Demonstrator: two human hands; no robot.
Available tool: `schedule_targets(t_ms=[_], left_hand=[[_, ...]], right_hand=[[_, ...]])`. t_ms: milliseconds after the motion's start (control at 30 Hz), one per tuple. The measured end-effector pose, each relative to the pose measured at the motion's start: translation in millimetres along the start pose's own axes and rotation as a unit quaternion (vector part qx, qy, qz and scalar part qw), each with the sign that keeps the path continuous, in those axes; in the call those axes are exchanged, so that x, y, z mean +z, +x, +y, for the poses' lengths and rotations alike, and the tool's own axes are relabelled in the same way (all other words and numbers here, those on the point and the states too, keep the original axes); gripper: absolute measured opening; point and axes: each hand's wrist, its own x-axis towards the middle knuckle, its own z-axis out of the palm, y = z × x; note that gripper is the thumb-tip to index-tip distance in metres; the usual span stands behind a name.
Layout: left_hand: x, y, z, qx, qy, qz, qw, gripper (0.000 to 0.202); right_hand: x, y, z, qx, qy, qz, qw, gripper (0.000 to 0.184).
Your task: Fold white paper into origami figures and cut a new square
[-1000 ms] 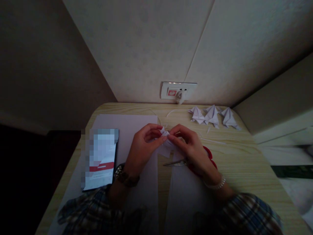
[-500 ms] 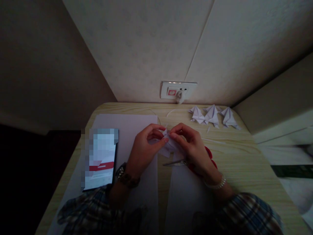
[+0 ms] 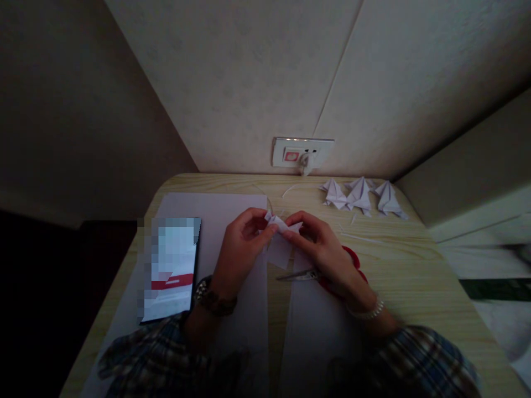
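Observation:
Both my hands meet over the middle of a light wooden table (image 3: 415,276). My left hand (image 3: 238,251) and my right hand (image 3: 321,249) pinch a small, partly folded white paper piece (image 3: 282,235) between their fingertips, just above the table. A watch sits on my left wrist and a pearl bracelet on my right. Red-handled scissors (image 3: 307,275) lie under my right hand, blades pointing left. White paper sheets (image 3: 219,207) lie flat beneath my hands.
Three folded white paper figures (image 3: 359,196) stand in a row at the back right. A phone (image 3: 172,268) lies on the left sheet. A wall socket with a plug (image 3: 302,153) sits behind the table. Thin paper strips (image 3: 360,239) lie to the right.
My fingers have shifted on the folded paper, and its tip now sticks out further between my hands. My left thumb has moved a little to the left. Everything else is still.

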Motion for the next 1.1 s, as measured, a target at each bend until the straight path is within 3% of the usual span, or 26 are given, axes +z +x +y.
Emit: schedule_targets(t_ms=[467,667,967,1100], left_hand=[[1.2,-0.3,-0.3,-0.042,-0.058,-0.017,0.997,0.022],[1.1,2.3,-0.7,-0.032,-0.071,0.001,0.997,0.021],[-0.8,3.1,-5.4,-0.072,-0.030,-0.045,0.996,0.022],[-0.3,3.2,-6.0,-0.048,-0.034,-0.010,0.998,0.024]], right_hand=[[-0.4,-0.5,4.4,-0.008,0.054,-0.001,0.999,0.022],[-2.5,2.5,7.0,-0.008,0.050,0.032,0.998,0.014],[-3.0,3.8,8.8,-0.033,-0.021,0.068,0.997,0.018],[-2.5,3.3,7.1,-0.070,0.025,0.114,0.991,0.010]])
